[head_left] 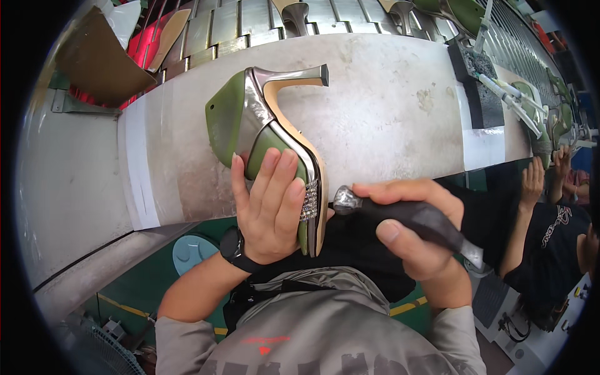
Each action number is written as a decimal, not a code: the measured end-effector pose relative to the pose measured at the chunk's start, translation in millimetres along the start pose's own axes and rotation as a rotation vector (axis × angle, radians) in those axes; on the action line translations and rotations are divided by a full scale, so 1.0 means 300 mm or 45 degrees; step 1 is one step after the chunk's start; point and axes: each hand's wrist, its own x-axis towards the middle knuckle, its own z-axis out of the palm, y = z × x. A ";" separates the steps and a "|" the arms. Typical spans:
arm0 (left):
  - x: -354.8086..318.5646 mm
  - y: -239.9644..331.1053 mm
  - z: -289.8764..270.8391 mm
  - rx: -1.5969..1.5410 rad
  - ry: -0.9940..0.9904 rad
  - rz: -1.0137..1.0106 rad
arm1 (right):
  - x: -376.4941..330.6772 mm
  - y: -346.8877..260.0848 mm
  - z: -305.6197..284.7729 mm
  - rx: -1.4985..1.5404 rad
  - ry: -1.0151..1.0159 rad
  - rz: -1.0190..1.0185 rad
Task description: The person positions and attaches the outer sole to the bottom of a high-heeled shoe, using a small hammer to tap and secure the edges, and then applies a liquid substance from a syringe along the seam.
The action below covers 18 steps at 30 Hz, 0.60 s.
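Observation:
A high-heeled shoe (pixel 259 106) in metallic grey lies on its side over the near edge of the worktable, with its heel pointing right. A green shoe last (pixel 225 119) fills it, and a sparkling strap (pixel 309 201) crosses near the toe. My left hand (pixel 272 209) is closed on the shoe, fingers laid over the last and the strap. Gripped in my right hand (pixel 425 219) is a tool with a thick dark handle (pixel 406 219) and a silver collar. Its collar end faces the sole's edge; the thin tip is too small to make out clearly.
Behind the pale worktable (pixel 387 100) runs a slatted metal conveyor (pixel 219 28) carrying other heeled shoes. A dark foam block (pixel 481 87) with several syringes (pixel 509 100) stands at the right. A brown board (pixel 97 59) leans at the left. Another person's hand (pixel 532 181) shows at far right.

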 end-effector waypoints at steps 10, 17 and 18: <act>-0.016 0.019 0.033 -0.012 0.155 -0.055 | 0.198 -0.075 -0.034 -0.111 -0.218 0.108; -0.015 0.020 0.025 -0.045 0.082 -0.076 | 0.241 -0.060 -0.024 -0.350 -0.469 -0.334; -0.010 0.024 0.024 -0.064 0.086 -0.073 | 0.229 -0.066 -0.019 -0.390 -0.458 -0.373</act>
